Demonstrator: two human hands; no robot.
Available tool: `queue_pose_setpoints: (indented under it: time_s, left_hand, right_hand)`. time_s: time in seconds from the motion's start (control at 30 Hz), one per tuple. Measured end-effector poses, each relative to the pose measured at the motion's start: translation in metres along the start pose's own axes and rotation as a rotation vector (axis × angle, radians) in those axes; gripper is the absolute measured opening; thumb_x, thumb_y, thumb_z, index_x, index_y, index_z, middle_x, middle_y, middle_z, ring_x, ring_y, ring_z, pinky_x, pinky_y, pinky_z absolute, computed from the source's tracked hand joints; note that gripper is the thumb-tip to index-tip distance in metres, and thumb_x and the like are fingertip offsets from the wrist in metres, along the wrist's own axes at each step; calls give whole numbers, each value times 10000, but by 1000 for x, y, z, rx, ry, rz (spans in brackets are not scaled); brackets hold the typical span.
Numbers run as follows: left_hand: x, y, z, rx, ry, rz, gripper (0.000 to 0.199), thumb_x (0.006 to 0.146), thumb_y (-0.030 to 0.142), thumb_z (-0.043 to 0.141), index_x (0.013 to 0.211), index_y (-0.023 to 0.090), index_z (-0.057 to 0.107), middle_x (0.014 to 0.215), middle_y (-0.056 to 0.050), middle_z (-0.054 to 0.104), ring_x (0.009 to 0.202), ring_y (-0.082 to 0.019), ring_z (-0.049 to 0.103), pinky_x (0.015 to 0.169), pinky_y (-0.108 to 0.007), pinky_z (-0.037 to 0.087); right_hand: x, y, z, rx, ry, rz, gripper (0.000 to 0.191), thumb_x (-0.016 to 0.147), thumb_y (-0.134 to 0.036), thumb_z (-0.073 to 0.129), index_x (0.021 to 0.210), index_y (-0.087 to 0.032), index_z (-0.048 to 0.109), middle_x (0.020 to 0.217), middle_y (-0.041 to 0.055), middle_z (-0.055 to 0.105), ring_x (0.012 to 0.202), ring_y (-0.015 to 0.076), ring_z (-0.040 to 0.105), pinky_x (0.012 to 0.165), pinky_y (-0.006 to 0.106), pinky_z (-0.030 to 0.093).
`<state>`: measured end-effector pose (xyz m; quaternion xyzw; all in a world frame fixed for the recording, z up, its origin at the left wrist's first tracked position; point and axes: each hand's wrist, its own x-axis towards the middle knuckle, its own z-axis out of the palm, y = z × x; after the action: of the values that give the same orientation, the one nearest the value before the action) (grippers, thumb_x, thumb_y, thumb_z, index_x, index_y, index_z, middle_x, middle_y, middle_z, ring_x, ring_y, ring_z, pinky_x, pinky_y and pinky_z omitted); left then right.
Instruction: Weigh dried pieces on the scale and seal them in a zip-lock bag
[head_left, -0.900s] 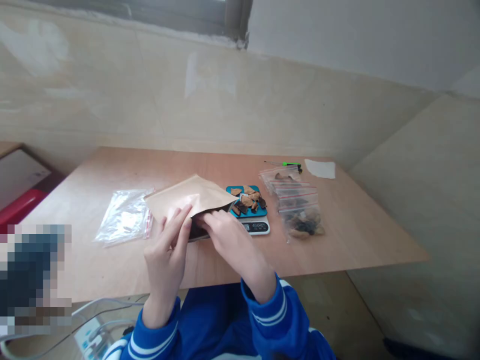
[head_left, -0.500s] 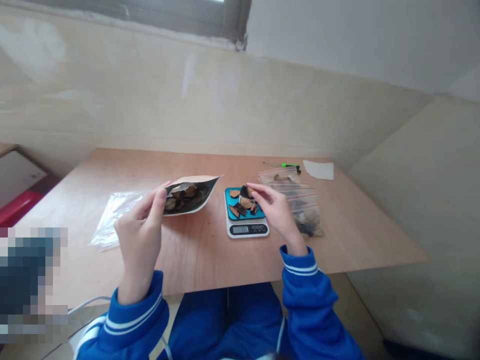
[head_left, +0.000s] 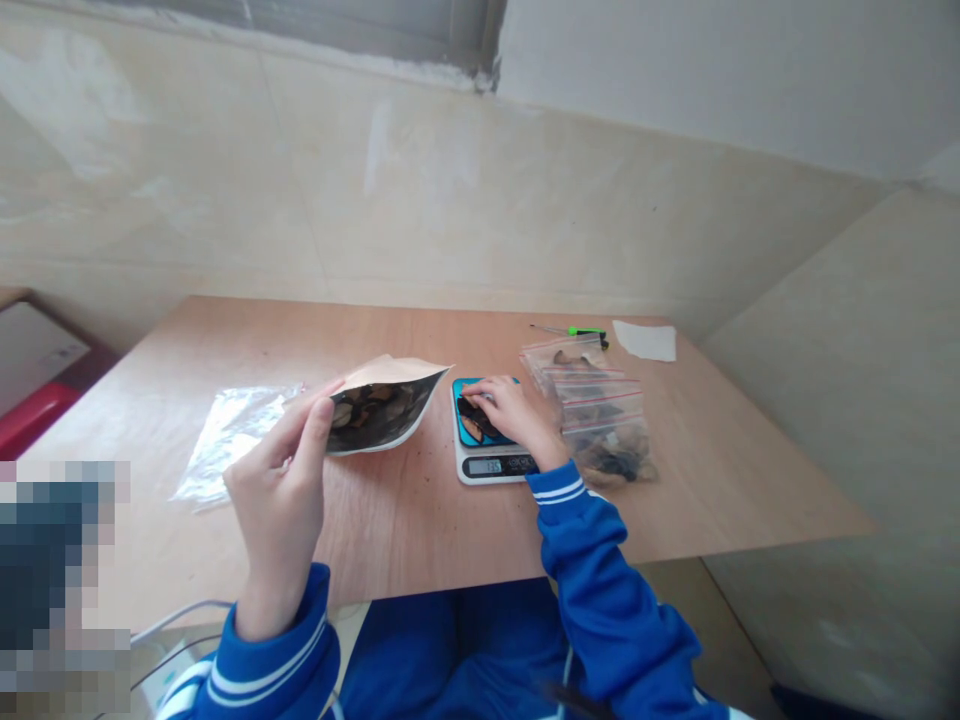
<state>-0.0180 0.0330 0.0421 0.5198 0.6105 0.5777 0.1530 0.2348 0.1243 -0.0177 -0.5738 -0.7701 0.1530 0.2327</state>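
Okay, my left hand [head_left: 277, 490] pinching gaping kraft pouch [head_left: 411, 412], left of center; my right hand [head_left: 517, 408] at dried pieces [head_left: 471, 426] on digital scale [head_left: 487, 467], mid-frame, can't tell if gripping.

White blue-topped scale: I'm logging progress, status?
Left hand holds open tan paper pouch. Right hand over irregular brown-black pieces on scale. Pieces partly hidden.
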Motion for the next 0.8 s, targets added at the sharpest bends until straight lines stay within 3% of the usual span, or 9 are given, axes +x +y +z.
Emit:
queue_pose_setpoints:
  time_s: [0.17, 0.27, 0.5, 0.8]
  left_hand:
    - [-2, 0, -1, -10, 6, 12, 269, 910, 492, 590, 1048, 335, 759, 1091, 29, 761, 1125, -241, 669, 952, -393, 523]
    - [-2, -1, -1, 1, -8, -3, 254, 909, 497, 592, 1048, 360, 755, 1096, 39, 758, 1141, -239, 664, 951, -383, 522]
    - [-4, -3, 1, -9, 3, 14, 288, 908, 458, 598, 1076, 289, 760, 1104, 25, 760, 1147, -235, 662, 1000, -360, 493]
    - [-5, -4, 0, -1, 65, -38, 342, 876, 471, 638, 1007, 192, 786, 966, -26, 780, 985, -236, 699, 926, -335, 510]
  right_hand:
    - [-8, 0, -7, -71, 174, -14, 328, 957, -197, 475, 1197, -227, 697, 1222, 118, 651, 1154, 276, 564, 1027, 477, 423]
    - [-22, -3, -15, 9, 265, -20, 329, 966, -212, 432, 1126, -232, 719, 1191, 102, 662, 1136, 263, 574, 1027, 466, 422]
    - [-69, 0, -24, 138, 414, 56, 323, 961, -238, 414, 1056, -243, 722, 1137, 88, 682, 1124, 242, 593, 1013, 440, 438]
    - [-93, 21, -15, 55, 459, 124, 290, 945, -281, 451, 1067, -239, 710, 1082, 96, 679, 1068, 258, 607, 985, 464, 438]
